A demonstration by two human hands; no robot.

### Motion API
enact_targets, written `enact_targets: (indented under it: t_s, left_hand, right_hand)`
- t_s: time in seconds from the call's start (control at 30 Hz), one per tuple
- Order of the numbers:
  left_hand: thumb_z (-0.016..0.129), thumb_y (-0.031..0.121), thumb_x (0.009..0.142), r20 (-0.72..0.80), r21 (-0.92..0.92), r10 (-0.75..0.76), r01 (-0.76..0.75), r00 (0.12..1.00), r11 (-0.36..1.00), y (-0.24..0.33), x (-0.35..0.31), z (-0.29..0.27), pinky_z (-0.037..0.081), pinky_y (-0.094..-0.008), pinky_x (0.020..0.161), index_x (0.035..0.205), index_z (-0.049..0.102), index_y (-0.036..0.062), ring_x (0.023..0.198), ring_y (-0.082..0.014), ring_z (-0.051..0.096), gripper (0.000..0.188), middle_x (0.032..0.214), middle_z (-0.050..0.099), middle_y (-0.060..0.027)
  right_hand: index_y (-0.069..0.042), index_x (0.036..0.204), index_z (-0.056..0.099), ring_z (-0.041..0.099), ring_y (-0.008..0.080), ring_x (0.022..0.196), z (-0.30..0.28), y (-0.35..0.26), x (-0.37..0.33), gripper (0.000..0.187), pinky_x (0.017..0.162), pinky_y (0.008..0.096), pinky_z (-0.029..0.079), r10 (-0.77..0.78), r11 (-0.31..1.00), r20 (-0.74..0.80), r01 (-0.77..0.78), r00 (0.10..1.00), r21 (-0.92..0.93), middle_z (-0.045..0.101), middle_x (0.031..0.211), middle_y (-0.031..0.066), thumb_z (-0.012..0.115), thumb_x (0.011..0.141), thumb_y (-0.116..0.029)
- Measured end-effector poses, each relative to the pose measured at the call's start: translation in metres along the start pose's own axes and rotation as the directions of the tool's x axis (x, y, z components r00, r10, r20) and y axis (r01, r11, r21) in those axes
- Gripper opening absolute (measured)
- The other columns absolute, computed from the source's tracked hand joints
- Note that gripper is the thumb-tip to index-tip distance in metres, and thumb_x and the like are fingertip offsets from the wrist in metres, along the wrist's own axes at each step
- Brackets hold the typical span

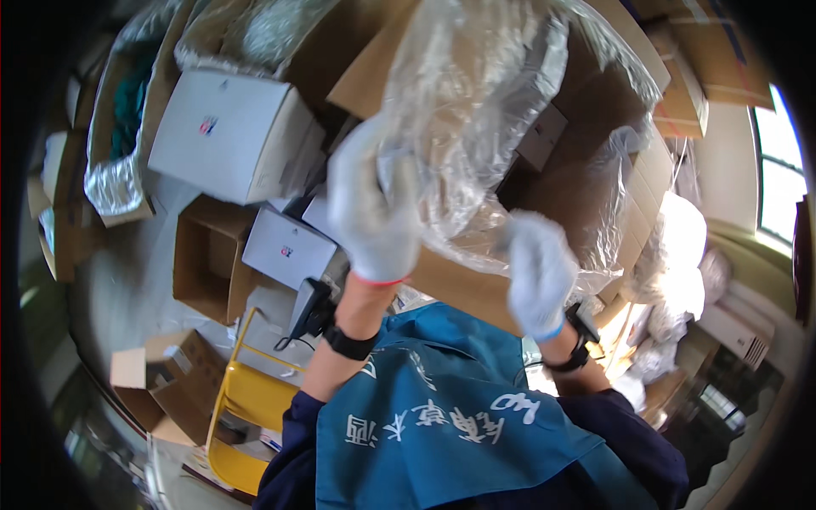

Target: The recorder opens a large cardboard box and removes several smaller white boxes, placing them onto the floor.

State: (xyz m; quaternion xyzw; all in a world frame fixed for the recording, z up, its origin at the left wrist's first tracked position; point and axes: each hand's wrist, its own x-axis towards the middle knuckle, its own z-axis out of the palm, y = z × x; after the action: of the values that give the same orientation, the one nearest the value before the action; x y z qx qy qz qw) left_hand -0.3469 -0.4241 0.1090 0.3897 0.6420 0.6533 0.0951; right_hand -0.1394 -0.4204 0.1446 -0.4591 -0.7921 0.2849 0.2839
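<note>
My left hand (374,204), in a white knit glove with a red cuff edge, is raised beside a clear plastic liner (463,110). Motion smears its fingers, so whether they grip the film is unclear. The liner hangs bunched over the front of a large open cardboard box (586,183). My right hand (540,276), gloved in white with a blue cuff edge, is at the box's near side, close to the liner's lower edge. Its fingers look bent but are blurred. Inside the box, a pale carton (541,138) is partly hidden by film.
White cartons (217,132) (289,246) stand to the left, near an open brown box (208,259). Another open box (166,382) lies at lower left, beside a yellow folding chair (255,395). Wrapped white bundles (671,263) are piled at right.
</note>
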Motion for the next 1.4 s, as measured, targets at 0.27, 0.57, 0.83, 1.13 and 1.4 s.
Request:
enact_targets:
  t_s: [0.27, 0.57, 0.83, 1.13, 1.4]
  left_hand:
    - [0.084, 0.035, 0.068, 0.569, 0.792, -0.38, -0.361, 0.729, 0.493, -0.08, 0.001, 0.126, 0.014, -0.0625, 0.118, 0.153, 0.035, 0.0129, 0.149, -0.0399, 0.021, 0.1, 0.16, 0.027, -0.0186]
    - [0.077, 0.008, 0.074, 0.46, 0.761, -0.428, -0.097, 0.778, 0.641, -0.127, -0.024, 0.119, 0.031, -0.0468, 0.116, 0.153, 0.029, 0.0016, 0.14, -0.0428, 0.036, 0.093, 0.153, 0.035, -0.0254]
    - [0.077, 0.008, 0.075, 0.43, 0.782, -0.47, -0.058, 0.771, 0.62, -0.128, -0.025, 0.126, 0.032, -0.0447, 0.116, 0.153, 0.03, 0.0003, 0.14, -0.0412, 0.038, 0.091, 0.153, 0.038, -0.0235]
    - [0.077, 0.013, 0.074, 0.421, 0.787, -0.436, -0.081, 0.795, 0.612, -0.128, -0.03, 0.116, 0.032, -0.0466, 0.116, 0.152, 0.031, 0.0025, 0.14, -0.0431, 0.037, 0.091, 0.153, 0.037, -0.0254]
    - [0.078, 0.031, 0.075, 0.342, 0.844, -0.414, -0.083, 0.843, 0.529, -0.142, -0.038, 0.093, 0.037, -0.0544, 0.109, 0.152, 0.033, 0.0108, 0.141, -0.0393, 0.036, 0.091, 0.154, 0.038, -0.0194]
  right_hand:
    - [-0.001, 0.117, 0.063, 0.067, 0.0203, 0.079, 0.036, 0.355, 0.052, 0.026, 0.061, 0.0292, 0.051, 0.881, 0.299, 0.29, -0.916, 0.373, 0.266, 0.071, 0.1, 0.0125, 0.05, 0.094, -0.003]
    - [0.004, 0.116, 0.066, 0.069, 0.0368, 0.093, 0.175, 0.511, -0.012, 0.04, 0.086, 0.0459, 0.053, 0.979, 0.202, 0.056, -0.956, 0.195, -0.212, 0.07, 0.109, 0.0221, 0.063, 0.086, -0.023]
    - [0.002, 0.113, 0.065, 0.068, 0.0394, 0.103, 0.166, 0.542, -0.043, 0.032, 0.082, 0.0442, 0.056, 0.952, 0.16, 0.254, -0.985, 0.173, 0.072, 0.068, 0.111, 0.0258, 0.061, 0.086, -0.015]
    - [0.004, 0.105, 0.067, 0.068, 0.0424, 0.101, 0.129, 0.447, 0.027, 0.027, 0.086, 0.0464, 0.056, 0.939, 0.314, 0.233, -0.905, 0.253, -0.285, 0.069, 0.108, 0.0273, 0.058, 0.085, -0.012]
    - [0.004, 0.101, 0.072, 0.066, 0.0438, 0.104, 0.047, 0.345, 0.067, 0.026, 0.089, 0.0458, 0.055, 0.927, 0.375, 0.161, -0.813, 0.339, -0.446, 0.068, 0.109, 0.0281, 0.062, 0.084, -0.014]
